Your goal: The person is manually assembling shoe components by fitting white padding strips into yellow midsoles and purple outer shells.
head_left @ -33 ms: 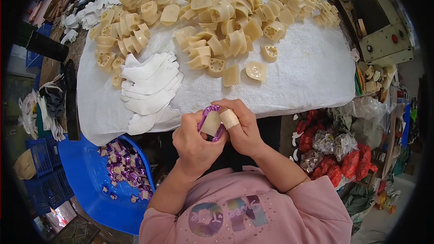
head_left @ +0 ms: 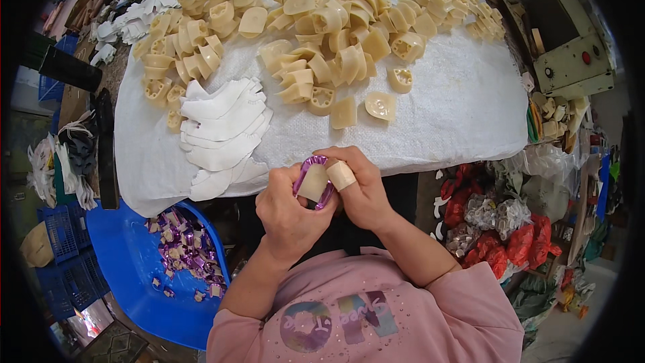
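Close to my body, at the table's near edge, both hands are closed around one shoe heel [head_left: 312, 185] covered in shiny purple material gathered round its rim. Its flat beige face shows between my fingers. My left hand [head_left: 285, 212] wraps it from the left and below. From the other side my right hand [head_left: 363, 191] pinches the rim, its thumb bound in beige tape [head_left: 340, 175]. Just beyond lie two loose beige heels, a squarish one [head_left: 343, 113] and a glossy one [head_left: 381, 106]. White curved cut pieces [head_left: 225, 121] overlap in a stack to the left.
Many bare beige heels [head_left: 336, 27] are heaped across the far part of the white cloth-covered table [head_left: 457, 114]. A blue basin [head_left: 127, 282] at lower left holds purple-covered heels [head_left: 188, 249]. Red and clear plastic bags [head_left: 497, 222] crowd the right side, below a metal machine box [head_left: 574, 64].
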Available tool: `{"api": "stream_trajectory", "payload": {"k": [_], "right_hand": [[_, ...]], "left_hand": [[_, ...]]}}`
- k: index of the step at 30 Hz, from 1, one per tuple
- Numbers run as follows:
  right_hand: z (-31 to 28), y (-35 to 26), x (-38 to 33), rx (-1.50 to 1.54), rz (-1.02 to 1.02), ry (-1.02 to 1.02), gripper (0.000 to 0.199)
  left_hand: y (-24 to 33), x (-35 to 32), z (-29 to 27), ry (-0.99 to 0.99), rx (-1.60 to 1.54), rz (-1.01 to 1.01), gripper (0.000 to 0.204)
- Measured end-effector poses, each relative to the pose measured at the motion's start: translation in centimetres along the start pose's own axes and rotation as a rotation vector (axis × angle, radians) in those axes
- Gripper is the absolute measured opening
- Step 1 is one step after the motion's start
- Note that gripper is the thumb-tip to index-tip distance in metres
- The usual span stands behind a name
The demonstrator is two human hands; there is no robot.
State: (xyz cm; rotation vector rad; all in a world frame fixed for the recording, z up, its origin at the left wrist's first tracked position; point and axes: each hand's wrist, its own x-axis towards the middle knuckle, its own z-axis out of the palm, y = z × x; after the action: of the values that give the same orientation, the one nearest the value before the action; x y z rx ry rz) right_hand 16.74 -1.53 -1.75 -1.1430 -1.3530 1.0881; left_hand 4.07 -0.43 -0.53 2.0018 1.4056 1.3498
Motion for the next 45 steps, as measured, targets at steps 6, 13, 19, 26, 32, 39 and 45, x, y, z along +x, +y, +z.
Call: {"api": "stream_trajectory", "payload": {"k": [6,13,19,26,32,39,45], "right_hand": [[-1.3,1.0,0.9,0.647,0.271,-0.158,0.022],[-0.2,0.0,0.6,0.159,0.015,-0.056,0.022],[-2.3,-0.1,1.3,0.227,-0.021,-0.232,0.033],[-2.2,-0.2,1.0,0.329,0.098,-0.214,0.025],[-0.8,-1.1,0.5,0.464,0.214,-0.161,0.02],[-0.7,-0.2,0.4,0.46,0.274,-0.141,0.022],[0.2,-1.1,0.8,0.407,0.248,-0.131,0.025]], "left_hand": [[-0.4,-0.1,0.1,-0.025,-0.026,0.135,0.044],[-0.3,-0.5,-0.3,-0.093,-0.083,0.012,0.046],[-0.9,0.6,-1.6,-0.327,-0.811,-0.527,0.034],[-1.0,-0.3,-1.8,-0.537,-1.094,-0.665,0.037],[-0.7,-0.3,-1.8,-0.488,-0.904,-0.629,0.037],[-1.5,-1.0,-1.3,-0.491,-1.106,-0.741,0.042],[-1.7,-1.0,-2.1,-0.488,-1.504,-0.974,0.048]]}}
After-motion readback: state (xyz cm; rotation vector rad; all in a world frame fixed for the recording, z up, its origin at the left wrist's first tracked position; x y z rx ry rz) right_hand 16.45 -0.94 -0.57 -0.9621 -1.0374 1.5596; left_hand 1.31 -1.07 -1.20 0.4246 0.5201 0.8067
